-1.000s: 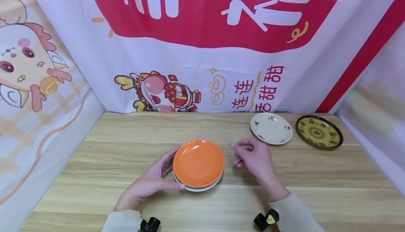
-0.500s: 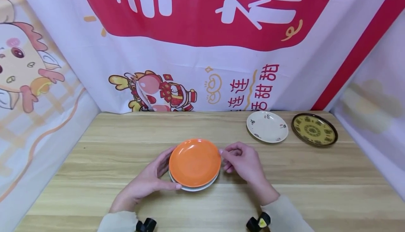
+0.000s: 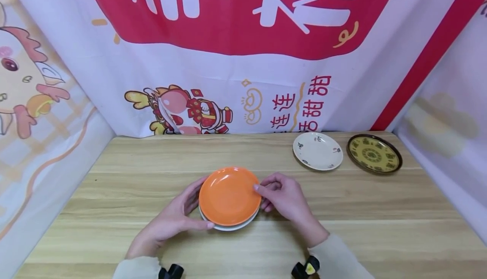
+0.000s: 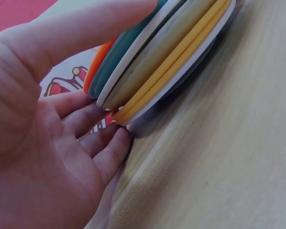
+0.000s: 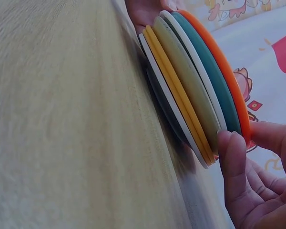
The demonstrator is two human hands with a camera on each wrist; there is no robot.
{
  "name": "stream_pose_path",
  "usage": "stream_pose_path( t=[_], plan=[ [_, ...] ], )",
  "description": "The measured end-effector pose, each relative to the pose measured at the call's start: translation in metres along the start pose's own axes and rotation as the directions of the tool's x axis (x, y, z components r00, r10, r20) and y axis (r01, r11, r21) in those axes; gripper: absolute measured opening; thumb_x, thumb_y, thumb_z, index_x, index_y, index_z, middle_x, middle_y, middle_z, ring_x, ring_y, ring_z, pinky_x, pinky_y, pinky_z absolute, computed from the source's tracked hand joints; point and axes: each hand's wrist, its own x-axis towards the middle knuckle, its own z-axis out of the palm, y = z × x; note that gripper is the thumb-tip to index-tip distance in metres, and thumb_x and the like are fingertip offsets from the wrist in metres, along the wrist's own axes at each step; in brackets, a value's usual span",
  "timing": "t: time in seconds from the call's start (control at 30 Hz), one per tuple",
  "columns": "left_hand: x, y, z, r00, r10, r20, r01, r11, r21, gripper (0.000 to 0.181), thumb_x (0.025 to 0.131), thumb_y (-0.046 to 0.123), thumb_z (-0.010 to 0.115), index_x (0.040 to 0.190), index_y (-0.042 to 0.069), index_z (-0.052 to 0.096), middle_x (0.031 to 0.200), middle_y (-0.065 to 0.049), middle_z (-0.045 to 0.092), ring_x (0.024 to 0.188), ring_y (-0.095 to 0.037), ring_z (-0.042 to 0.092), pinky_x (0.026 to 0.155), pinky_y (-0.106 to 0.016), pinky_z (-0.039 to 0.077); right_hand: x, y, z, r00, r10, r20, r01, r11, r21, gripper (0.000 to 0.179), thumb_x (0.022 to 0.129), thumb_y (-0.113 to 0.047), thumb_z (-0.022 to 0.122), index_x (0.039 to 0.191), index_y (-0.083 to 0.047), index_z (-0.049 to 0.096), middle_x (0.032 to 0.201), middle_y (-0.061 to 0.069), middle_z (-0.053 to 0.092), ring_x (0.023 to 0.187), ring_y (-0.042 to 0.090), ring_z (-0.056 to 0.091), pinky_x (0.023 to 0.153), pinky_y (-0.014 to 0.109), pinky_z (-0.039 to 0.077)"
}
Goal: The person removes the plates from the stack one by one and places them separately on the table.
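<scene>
A stack of plates stands on the wooden table, topped by an orange plate (image 3: 230, 196). Beneath it, the right wrist view shows a teal plate (image 5: 212, 81), a white one, an olive-beige one, yellow ones (image 5: 177, 95), another white one and a dark one at the bottom. My left hand (image 3: 173, 217) holds the stack's left side, thumb at the front rim and fingers behind. My right hand (image 3: 286, 196) pinches the right rim near the top. Its thumb lies on the orange plate; a fingertip meets the edge around the teal and white plates.
At the back right of the wooden table (image 3: 133, 173) lies a white plate (image 3: 317, 151) with small dark motifs. Beside it is a dark-rimmed, yellow-green patterned plate (image 3: 374, 154). Printed cloth (image 3: 213, 76) hangs behind the table and along both sides.
My right hand has moved left from beside the stack to its right rim and now pinches it. My left hand keeps its hold. The whole view has shifted slightly.
</scene>
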Motion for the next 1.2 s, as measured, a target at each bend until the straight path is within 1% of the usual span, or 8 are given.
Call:
stream_pose_path(
  t=[0.2, 0.37, 0.5, 0.83, 1.2],
  plan=[
    [-0.0004, 0.0018, -0.0003, 1.0, 0.006, -0.003, -0.006, 1.0, 0.002, 0.113, 0.079, 0.017, 0.097, 0.17, 0.024, 0.029, 0.18, -0.004, 0.026, 0.168, -0.034, 0.022, 0.138, -0.057, 0.02, 0.0004, -0.0021, 0.0009, 1.0, 0.003, -0.003, -0.003, 1.0, -0.019, 0.027, 0.094, -0.02, 0.085, 0.109, -0.002, 0.071, 0.08, 0.01, 0.073, 0.057, 0.017, 0.069, 0.054, 0.031, 0.065],
    [0.0012, 0.0019, -0.001, 1.0, 0.02, 0.01, -0.02, 1.0, 0.01, 0.112, 0.08, 0.017, 0.096, 0.17, 0.024, 0.028, 0.18, -0.005, 0.026, 0.168, -0.034, 0.022, 0.138, -0.057, 0.019, -0.0009, -0.0034, 0.0017, 1.0, 0.005, -0.006, -0.006, 0.999, -0.048, 0.029, 0.092, -0.022, 0.087, 0.109, -0.004, 0.071, 0.08, 0.009, 0.072, 0.057, 0.017, 0.067, 0.052, 0.03, 0.063],
    [0.0016, 0.0017, -0.0012, 1.0, 0.018, 0.019, -0.018, 1.0, 0.007, 0.112, 0.08, 0.017, 0.096, 0.17, 0.024, 0.028, 0.18, -0.004, 0.026, 0.168, -0.034, 0.022, 0.138, -0.057, 0.019, -0.0013, -0.0037, 0.0027, 1.0, 0.012, -0.01, -0.012, 0.998, -0.059, 0.029, 0.092, -0.02, 0.087, 0.109, -0.004, 0.071, 0.08, 0.008, 0.072, 0.057, 0.017, 0.067, 0.053, 0.029, 0.063],
    [0.002, 0.0007, -0.0018, 1.0, 0.011, 0.016, -0.011, 1.0, 0.005, 0.112, 0.081, 0.017, 0.095, 0.17, 0.024, 0.028, 0.18, -0.004, 0.025, 0.168, -0.034, 0.021, 0.138, -0.055, 0.019, -0.0008, -0.0024, 0.0046, 1.0, 0.009, -0.017, -0.009, 0.999, -0.034, 0.023, 0.093, -0.012, 0.083, 0.109, -0.001, 0.071, 0.079, 0.01, 0.072, 0.056, 0.017, 0.067, 0.053, 0.029, 0.062],
    [0.0016, -0.0013, -0.0024, 1.0, 0.014, 0.022, -0.014, 1.0, 0.004, 0.112, 0.081, 0.017, 0.095, 0.17, 0.025, 0.028, 0.18, -0.004, 0.026, 0.168, -0.034, 0.021, 0.137, -0.056, 0.019, -0.0002, -0.0007, 0.0042, 1.0, 0.004, -0.013, -0.005, 1.0, -0.009, 0.021, 0.094, -0.012, 0.081, 0.109, -0.001, 0.072, 0.076, 0.01, 0.071, 0.056, 0.016, 0.067, 0.051, 0.027, 0.061]
  ],
)
